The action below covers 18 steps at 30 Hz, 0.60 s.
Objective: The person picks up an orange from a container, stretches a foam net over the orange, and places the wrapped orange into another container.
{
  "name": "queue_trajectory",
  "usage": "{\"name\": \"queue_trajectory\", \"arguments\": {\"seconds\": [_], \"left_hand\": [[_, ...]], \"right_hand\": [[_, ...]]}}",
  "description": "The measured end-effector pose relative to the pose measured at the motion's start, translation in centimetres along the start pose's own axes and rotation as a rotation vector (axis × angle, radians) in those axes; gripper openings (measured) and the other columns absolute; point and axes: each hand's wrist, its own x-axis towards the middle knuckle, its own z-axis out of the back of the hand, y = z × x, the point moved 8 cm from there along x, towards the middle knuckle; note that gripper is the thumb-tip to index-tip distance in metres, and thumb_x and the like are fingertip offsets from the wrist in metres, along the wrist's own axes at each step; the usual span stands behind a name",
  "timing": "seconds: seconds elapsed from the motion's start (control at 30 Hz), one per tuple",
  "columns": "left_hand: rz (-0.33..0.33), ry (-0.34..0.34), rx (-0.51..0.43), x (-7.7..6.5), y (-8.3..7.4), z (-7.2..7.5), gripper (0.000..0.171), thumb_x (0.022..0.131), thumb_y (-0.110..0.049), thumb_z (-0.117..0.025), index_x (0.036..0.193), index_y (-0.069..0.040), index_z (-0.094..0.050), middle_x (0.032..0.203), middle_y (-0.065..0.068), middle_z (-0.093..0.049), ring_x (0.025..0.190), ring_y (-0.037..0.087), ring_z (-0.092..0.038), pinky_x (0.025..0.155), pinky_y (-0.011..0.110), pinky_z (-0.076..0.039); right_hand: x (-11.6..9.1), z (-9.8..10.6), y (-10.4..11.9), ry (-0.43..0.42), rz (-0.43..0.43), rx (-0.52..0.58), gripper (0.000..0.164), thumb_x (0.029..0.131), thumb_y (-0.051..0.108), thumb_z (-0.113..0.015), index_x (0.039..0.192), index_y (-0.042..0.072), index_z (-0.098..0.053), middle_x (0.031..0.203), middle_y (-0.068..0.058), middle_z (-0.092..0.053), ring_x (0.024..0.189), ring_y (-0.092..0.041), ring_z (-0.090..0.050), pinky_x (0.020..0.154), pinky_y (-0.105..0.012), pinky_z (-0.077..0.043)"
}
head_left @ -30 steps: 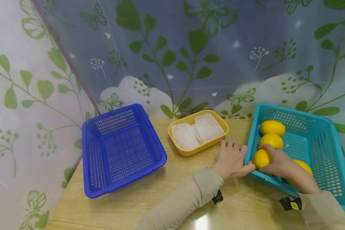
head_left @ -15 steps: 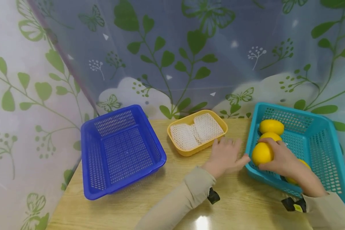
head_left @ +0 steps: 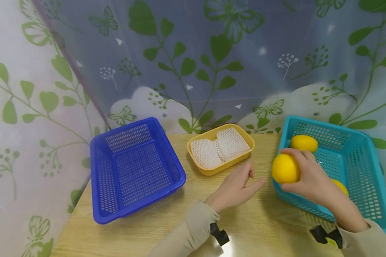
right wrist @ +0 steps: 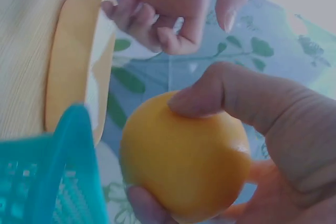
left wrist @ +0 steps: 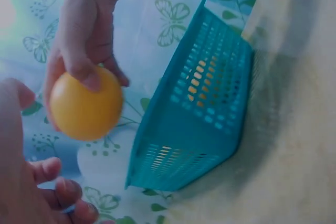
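Observation:
My right hand (head_left: 320, 184) grips a yellow lemon (head_left: 285, 169), thumb on one side and fingers on the other. The lemon overlaps the left rim of the teal basket (head_left: 357, 130) in the head view; the left wrist view shows it above the rim. More lemons lie inside: one at the back (head_left: 303, 143), one partly hidden behind the right hand, and another (head_left: 340, 186) beside the wrist. My left hand (head_left: 233, 189) hangs over the table left of that basket, thumb out, fingers loosely bent, holding nothing.
A yellow plastic container (head_left: 223, 166) holding white foam netting (head_left: 233, 142) stands at the back middle of the wooden table (head_left: 122, 235). To its left is a blue perforated basket (head_left: 139, 169). A patterned curtain (head_left: 193, 71) hangs behind the table.
My right hand has lifted the lemon from the basket's near left corner up and leftward to its rim. My left hand has left the rim and moved left toward me.

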Motion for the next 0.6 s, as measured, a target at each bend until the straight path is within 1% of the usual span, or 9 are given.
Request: {"name": "queue_trajectory", "arguments": {"seconds": [0.07,0.17,0.27,0.33,0.4,0.47,0.53,0.6], "left_hand": [[-0.004,0.002,-0.096,-1.0,0.4,-0.1,0.033,0.103,-0.044,-0.048,0.100,-0.012,-0.040,0.079,0.000,-0.037,0.062,0.009,-0.033,0.055,0.019,-0.028],[-0.011,-0.015,-0.232,-2.4,1.1,-0.4,0.028,0.103,-0.036,-0.050,0.101,-0.010,-0.040,0.079,-0.001,-0.035,0.064,0.007,-0.034,0.058,0.018,-0.030],[-0.007,-0.047,-0.354,-3.7,1.8,-0.9,0.027,0.102,-0.031,-0.050,0.103,-0.006,-0.041,0.080,-0.001,-0.036,0.068,0.005,-0.036,0.062,0.017,-0.032],[-0.005,-0.065,-0.413,-4.4,2.4,-1.2,0.029,0.099,-0.030,-0.050,0.107,-0.003,-0.042,0.083,-0.002,-0.039,0.072,0.004,-0.039,0.065,0.017,-0.034],[-0.002,-0.071,-0.451,-5.0,3.1,-1.5,0.037,0.098,-0.035,-0.048,0.112,-0.001,-0.045,0.089,-0.001,-0.044,0.077,0.003,-0.042,0.068,0.017,-0.038],[0.011,-0.058,-0.491,-5.6,3.9,-1.9,0.046,0.096,-0.039,-0.047,0.119,0.001,-0.046,0.095,0.001,-0.048,0.082,0.003,-0.046,0.071,0.018,-0.041],[0.039,-0.045,-0.528,-6.3,5.0,-2.2,0.050,0.096,-0.042,-0.046,0.125,-0.001,-0.045,0.102,0.004,-0.052,0.087,0.005,-0.049,0.074,0.020,-0.045],[0.067,-0.032,-0.578,-6.9,5.9,-2.6,0.051,0.098,-0.044,-0.046,0.128,-0.003,-0.043,0.108,0.008,-0.053,0.092,0.009,-0.052,0.077,0.023,-0.048]], "right_hand": [[-0.2,0.0,1.0,-0.033,0.031,0.014,0.090,0.066,0.006,-0.086,0.144,0.007,-0.040,0.132,-0.033,-0.037,0.096,-0.046,-0.051,0.065,-0.051,-0.048],[-0.5,0.0,2.3,-0.089,0.085,0.045,0.091,0.062,0.001,-0.086,0.142,0.008,-0.042,0.131,-0.029,-0.038,0.096,-0.044,-0.051,0.065,-0.052,-0.048],[-0.9,-0.4,3.6,-0.146,0.145,0.086,0.091,0.059,-0.003,-0.085,0.140,0.008,-0.044,0.132,-0.024,-0.040,0.100,-0.040,-0.050,0.069,-0.055,-0.047],[-1.0,-0.7,4.4,-0.177,0.190,0.116,0.092,0.057,-0.006,-0.084,0.139,0.009,-0.045,0.134,-0.021,-0.040,0.105,-0.037,-0.049,0.074,-0.056,-0.046],[-1.1,-1.1,5.3,-0.203,0.241,0.146,0.092,0.056,-0.009,-0.084,0.138,0.009,-0.046,0.136,-0.017,-0.041,0.111,-0.033,-0.047,0.079,-0.055,-0.044],[-1.1,-1.5,6.1,-0.227,0.283,0.166,0.093,0.054,-0.011,-0.084,0.137,0.010,-0.047,0.138,-0.013,-0.042,0.115,-0.028,-0.045,0.083,-0.051,-0.043],[-1.2,-2.1,6.6,-0.239,0.312,0.191,0.093,0.053,-0.014,-0.082,0.136,0.011,-0.048,0.140,-0.009,-0.041,0.119,-0.024,-0.044,0.088,-0.042,-0.043],[-1.2,-3.0,6.9,-0.244,0.328,0.226,0.094,0.052,-0.016,-0.081,0.135,0.012,-0.049,0.143,-0.005,-0.041,0.123,-0.020,-0.042,0.093,-0.031,-0.042]]}}
